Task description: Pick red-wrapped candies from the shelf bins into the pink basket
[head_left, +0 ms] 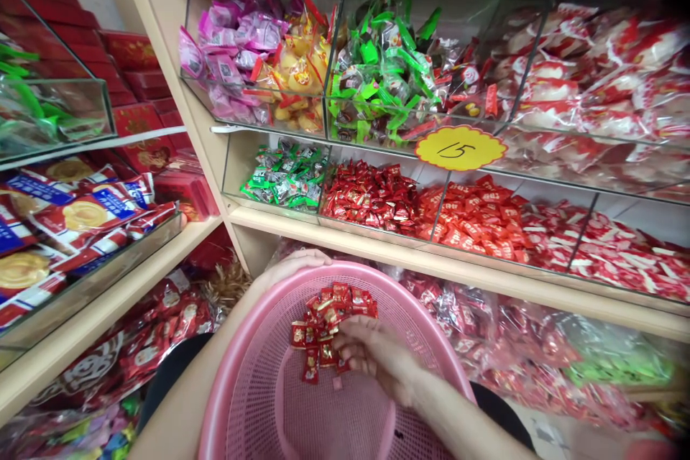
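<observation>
A round pink plastic basket [251,352] with mesh walls is tilted so its inside faces me. My left hand [296,262] holds its far left rim; the fingers lie over the edge and are partly hidden. Inside, a small pile of red-and-gold wrapped candies [327,316] lies against the far part of the mesh. My right hand [371,352] reaches into the basket beside this pile. Its fingers are stretched out and a little apart, at the right edge of the candies, slightly blurred. No candy shows clearly in its grasp.
Ahead, a glass-fronted shelf bin holds similar red candies [371,194], next to green-wrapped candies [285,176] and orange-red packets [479,219]. A yellow price tag [461,148] reads 15. Biscuit packs [89,208] fill a left shelf; bagged sweets [517,338] lie below.
</observation>
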Motion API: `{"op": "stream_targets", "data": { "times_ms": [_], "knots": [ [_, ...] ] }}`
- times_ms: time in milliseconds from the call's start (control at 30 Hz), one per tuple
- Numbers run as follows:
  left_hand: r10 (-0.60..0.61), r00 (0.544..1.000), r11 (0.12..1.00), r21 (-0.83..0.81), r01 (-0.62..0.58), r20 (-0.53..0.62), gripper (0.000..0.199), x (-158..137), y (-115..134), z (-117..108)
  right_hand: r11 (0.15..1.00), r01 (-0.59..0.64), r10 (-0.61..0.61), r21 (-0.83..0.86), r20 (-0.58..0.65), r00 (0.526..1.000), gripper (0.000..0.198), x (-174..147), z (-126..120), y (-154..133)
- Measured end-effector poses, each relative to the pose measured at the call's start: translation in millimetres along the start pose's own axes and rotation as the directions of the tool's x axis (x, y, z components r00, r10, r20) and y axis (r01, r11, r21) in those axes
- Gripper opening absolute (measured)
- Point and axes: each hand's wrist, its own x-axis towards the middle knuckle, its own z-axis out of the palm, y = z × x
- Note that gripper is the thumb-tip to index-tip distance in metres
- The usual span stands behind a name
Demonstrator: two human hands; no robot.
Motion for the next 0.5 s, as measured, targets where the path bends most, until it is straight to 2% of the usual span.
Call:
{"op": "stream_targets", "data": {
  "times_ms": [133, 233, 367, 500],
  "knots": [
    [0.012, 1.0, 1.0, 0.019, -0.013, 0.029, 0.022, 2, -5, -2, 0.984, -0.176, 0.175, -0.037, -0.025, 0.984, 0.017, -5, 15, 32],
    [0.014, 0.999, 1.0, 0.008, -0.014, 0.05, 0.024, 3, -9, -5, 0.965, -0.252, 0.249, -0.078, -0.048, 0.967, 0.009, -5, 29, 50],
    [0.041, 0.997, 0.998, 0.052, -0.045, 0.07, 0.026, 4, -12, -10, 0.962, -0.26, 0.25, -0.089, -0.106, 0.962, 0.009, 2, 42, 64],
    [0.051, 0.995, 0.994, 0.088, -0.058, 0.085, 0.026, 4, -9, -11, 0.983, -0.183, 0.179, -0.01, -0.153, 0.972, 0.013, 13, 49, 75]
  ]
}}
